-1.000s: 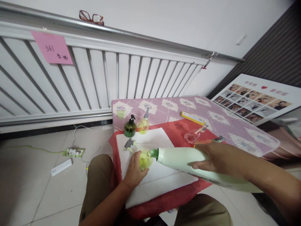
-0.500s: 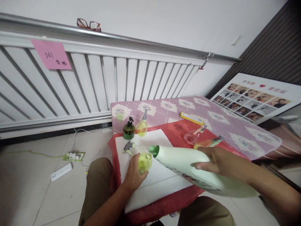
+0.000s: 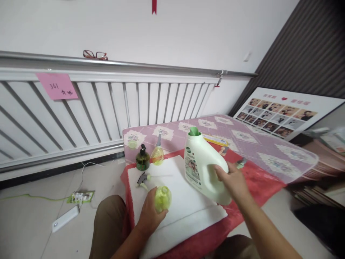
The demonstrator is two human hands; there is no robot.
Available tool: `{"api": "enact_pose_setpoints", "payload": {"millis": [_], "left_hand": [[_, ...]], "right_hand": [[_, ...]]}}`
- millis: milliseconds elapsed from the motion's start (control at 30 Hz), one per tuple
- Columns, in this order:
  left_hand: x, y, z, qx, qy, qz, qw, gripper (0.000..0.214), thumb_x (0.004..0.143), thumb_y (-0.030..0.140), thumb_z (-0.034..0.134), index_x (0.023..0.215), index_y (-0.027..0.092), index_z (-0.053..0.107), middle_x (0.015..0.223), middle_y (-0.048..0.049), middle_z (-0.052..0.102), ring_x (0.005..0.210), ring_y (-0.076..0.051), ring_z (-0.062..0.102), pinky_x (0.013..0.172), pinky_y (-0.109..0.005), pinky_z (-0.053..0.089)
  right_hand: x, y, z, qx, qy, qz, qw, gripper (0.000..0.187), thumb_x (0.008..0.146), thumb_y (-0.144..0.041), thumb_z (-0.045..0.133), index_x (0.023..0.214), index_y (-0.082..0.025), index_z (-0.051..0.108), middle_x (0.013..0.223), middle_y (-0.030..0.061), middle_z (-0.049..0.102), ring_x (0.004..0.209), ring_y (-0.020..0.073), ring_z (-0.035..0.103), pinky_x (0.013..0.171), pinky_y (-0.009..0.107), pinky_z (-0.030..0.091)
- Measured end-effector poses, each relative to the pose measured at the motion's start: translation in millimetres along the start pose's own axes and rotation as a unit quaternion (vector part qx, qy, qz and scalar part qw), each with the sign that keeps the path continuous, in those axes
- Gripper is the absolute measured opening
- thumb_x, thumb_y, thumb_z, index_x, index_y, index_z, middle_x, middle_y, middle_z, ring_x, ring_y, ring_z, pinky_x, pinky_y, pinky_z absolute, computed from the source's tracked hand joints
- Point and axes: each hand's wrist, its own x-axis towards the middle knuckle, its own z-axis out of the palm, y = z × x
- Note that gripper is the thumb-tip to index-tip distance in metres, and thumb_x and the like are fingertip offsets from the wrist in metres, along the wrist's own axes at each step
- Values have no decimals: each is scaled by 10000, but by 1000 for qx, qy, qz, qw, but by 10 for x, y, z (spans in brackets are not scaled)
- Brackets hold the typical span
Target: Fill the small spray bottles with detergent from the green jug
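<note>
My left hand [image 3: 152, 212] is wrapped round a yellow-green spray bottle [image 3: 163, 198] without its top, its open mouth facing up. My right hand [image 3: 233, 180] grips the handle of a large pale green detergent jug [image 3: 198, 163]. The jug stands nearly upright, slightly tilted, with a green spout at its uncapped mouth; whether its base touches the white mat [image 3: 183, 219] I cannot tell. A grey trigger spray head [image 3: 142, 179] with its thin tube lies on the mat, just beyond my left hand.
Behind the mat stand a dark green pump bottle [image 3: 142, 158] and a yellow bottle with a grey nozzle [image 3: 157, 153]. A red cloth [image 3: 253, 176] lies under the mat, over a purple patterned cover [image 3: 253, 136]. A yellow case [image 3: 215, 139] sits behind the jug. The radiator [image 3: 140, 100] borders the far side.
The jug has swung from lying over toward the spray bottle to almost upright, moving back from the bottle's mouth. My left hand still holds the spray bottle. The view has tipped upward.
</note>
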Motion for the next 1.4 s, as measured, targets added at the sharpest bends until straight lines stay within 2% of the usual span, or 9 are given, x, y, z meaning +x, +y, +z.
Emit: {"api": "enact_pose_setpoints", "payload": {"millis": [200, 367, 633, 967, 1267, 1400], "left_hand": [[-19, -50, 27, -2, 9, 3, 1000, 890, 659, 219, 680, 1441, 176, 257, 1453, -149, 421, 1352, -318, 402, 1132, -472, 359], [-28, -34, 46, 20, 12, 22, 999, 873, 669, 193, 653, 1446, 155, 256, 1465, -165, 400, 1362, -326, 379, 1146, -493, 326], [-23, -9, -7, -14, 13, 21, 1000, 930, 648, 217, 693, 1450, 184, 222, 1477, -150, 371, 1382, -329, 338, 1160, -477, 297], [26, -37, 1, -34, 26, 30, 999, 899, 659, 211, 701, 1429, 212, 238, 1457, -150, 376, 1364, -323, 352, 1149, -488, 294], [59, 13, -78, -88, 27, 36, 995, 714, 813, 410, 595, 1411, 177, 282, 1441, -163, 388, 1357, -308, 363, 1131, -464, 303], [62, 14, -93, -98, 30, 31, 994, 654, 873, 437, 512, 1410, 150, 276, 1438, -179, 388, 1350, -281, 378, 1103, -453, 341]], "right_hand": [[-247, 390, 564, 62, 91, 44, 993, 471, 674, -603, 526, 840, -174, 626, 629, 33, 631, 595, 212, 570, 557, 309, 432], [-498, 639, 806, 92, 91, 59, 990, 465, 655, -591, 561, 854, -173, 611, 740, 68, 673, 676, 237, 608, 607, 328, 463], [-482, 760, 864, 83, 92, 72, 990, 484, 651, -605, 571, 901, -191, 584, 815, 86, 675, 770, 273, 624, 661, 352, 458], [-481, 746, 885, 60, 101, 73, 990, 417, 659, -593, 562, 832, -214, 542, 738, 73, 648, 698, 264, 605, 598, 338, 427], [-485, 663, 864, 68, 109, 56, 990, 445, 641, -622, 549, 822, -216, 548, 762, 96, 672, 734, 288, 626, 628, 361, 447], [-493, 657, 849, 70, 106, 53, 990, 453, 649, -626, 550, 834, -212, 553, 749, 92, 670, 714, 287, 631, 609, 364, 460]]}}
